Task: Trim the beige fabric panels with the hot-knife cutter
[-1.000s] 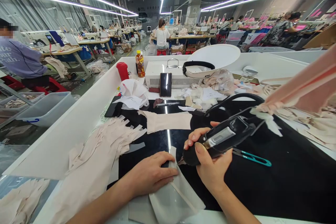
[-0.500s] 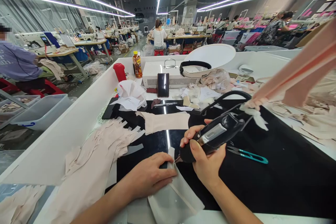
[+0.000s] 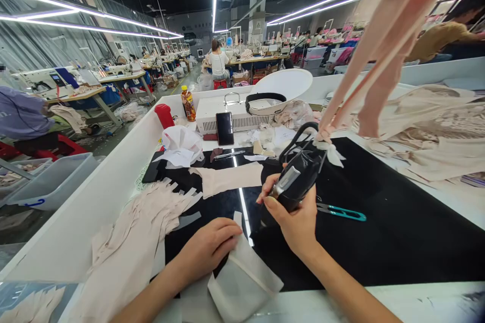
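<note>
My right hand [image 3: 291, 212] is closed around a black hand-held power tool [image 3: 301, 174] with a silvery metal strip, a black cable loop and pale strips tied at its top end. Its lower end is over the black board, apart from the fabric. My left hand [image 3: 212, 245], fingers bent together, holds the narrow upper end of a pale fabric piece [image 3: 244, 277] against the board; its fingertips are partly hidden. Right of the tool lies a pair of teal thread snips [image 3: 344, 213]. Beyond my hands a flat beige fabric piece [image 3: 231, 179] rests on the board.
Beige pieces are heaped at left [image 3: 129, 232] and right [image 3: 428, 126]. A phone [image 3: 225, 128] leans against a vented white box [image 3: 206, 113], near a drink bottle [image 3: 188, 103]. Peach fabric strips [image 3: 379, 55] hang above the tool. Other people sit at sewing machines.
The tool has lifted away from the fabric's upper end and tilted more upright. My left hand stays on the fabric. The whole view has turned somewhat to the right.
</note>
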{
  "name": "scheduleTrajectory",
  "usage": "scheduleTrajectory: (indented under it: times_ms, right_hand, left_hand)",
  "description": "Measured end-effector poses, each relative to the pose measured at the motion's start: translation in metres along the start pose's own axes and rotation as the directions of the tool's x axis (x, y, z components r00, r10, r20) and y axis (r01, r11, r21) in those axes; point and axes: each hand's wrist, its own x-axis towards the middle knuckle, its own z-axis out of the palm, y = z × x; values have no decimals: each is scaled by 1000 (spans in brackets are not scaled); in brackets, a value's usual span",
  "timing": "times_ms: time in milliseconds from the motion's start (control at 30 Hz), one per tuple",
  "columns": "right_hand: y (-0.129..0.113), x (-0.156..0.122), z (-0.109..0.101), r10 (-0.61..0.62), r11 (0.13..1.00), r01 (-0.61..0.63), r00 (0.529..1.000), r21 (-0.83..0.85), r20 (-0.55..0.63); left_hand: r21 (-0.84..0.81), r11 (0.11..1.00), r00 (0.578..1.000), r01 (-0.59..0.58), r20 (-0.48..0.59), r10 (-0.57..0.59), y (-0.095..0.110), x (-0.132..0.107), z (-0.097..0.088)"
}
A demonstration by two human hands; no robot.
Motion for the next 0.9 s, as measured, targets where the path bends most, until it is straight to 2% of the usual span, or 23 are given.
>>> scheduleTrajectory:
  times_ms: [100,200,267,300,400,433,467,500,533,600,667,733,800,900]
  right_hand:
    - [-7,6,-21,-23,992,27,999,-125,35]
    - [-15,12,-41,-24,951,39,998,-307,52]
    - [-21,13,-50,-111,924,98,994,-369,-14]
    - [-24,11,-54,-191,914,148,978,-378,-79]
    - [-30,-2,-65,-419,865,298,871,-403,-256]
    - [-30,-9,-69,-442,854,315,859,-415,-258]
    - [-29,-16,-73,-433,846,312,875,-432,-215]
    - [-27,-24,-78,-378,846,271,912,-459,-158]
    - [-24,-32,-82,-260,851,205,964,-484,-50]
    - [-16,-44,-88,-11,847,71,993,-526,116]
    - [-6,-52,-90,240,855,-119,953,-504,184]
    - [3,-55,-88,416,854,-305,886,-422,203]
    - [11,-54,-80,497,844,-402,835,-354,236]
    - [18,-51,-65,552,832,-477,767,-284,329]
  left_hand:
    - [14,997,996,74,-59,-73,-1,8,1]
    - [56,992,991,115,-71,-111,-1,16,2]
    - [86,986,988,142,-67,-136,0,21,1]
    - [98,983,987,154,-64,-148,0,23,1]
    - [107,978,983,181,-54,-176,3,26,-1]
    - [101,977,982,187,-51,-182,5,27,-1]
    - [90,977,981,192,-50,-188,6,27,-2]
    - [75,978,980,197,-52,-194,9,28,-3]
    - [55,978,978,202,-55,-199,11,28,-4]
    - [4,977,975,212,-70,-211,17,28,-6]
    - [-55,975,971,217,-89,-221,24,27,-8]
    - [-115,971,970,208,-107,-220,32,27,-12]
    - [-170,968,972,183,-117,-204,40,28,-16]
    - [-231,964,977,133,-133,-167,52,29,-21]
